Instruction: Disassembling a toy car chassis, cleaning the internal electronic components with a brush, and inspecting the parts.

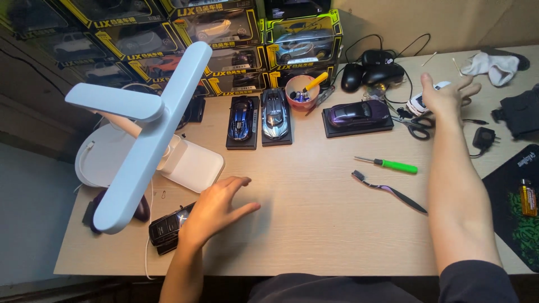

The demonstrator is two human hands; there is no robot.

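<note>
- Head view: the right hand [446, 96] reaches far across the desk [314, 224], fingers spread, over a small white toy car [418, 102]; I cannot tell if it touches it yet.
- The white toy car looks light, hard and smooth, perhaps slippery; holding it by both sides seems safest.
- The left hand [216, 210] hovers open, fingers spread, beside a black toy car [167, 227] at the near edge.
- The scissors [418, 124] lie just beside the white toy car, and the black computer mice [373, 73] with cables crowd behind it; the green screwdriver [387, 164] and toothbrush [387, 191] lie well apart.

The right hand [446, 98] reaches a white toy car [420, 102]; the left hand [216, 210] rests on the desk [314, 224].
</note>
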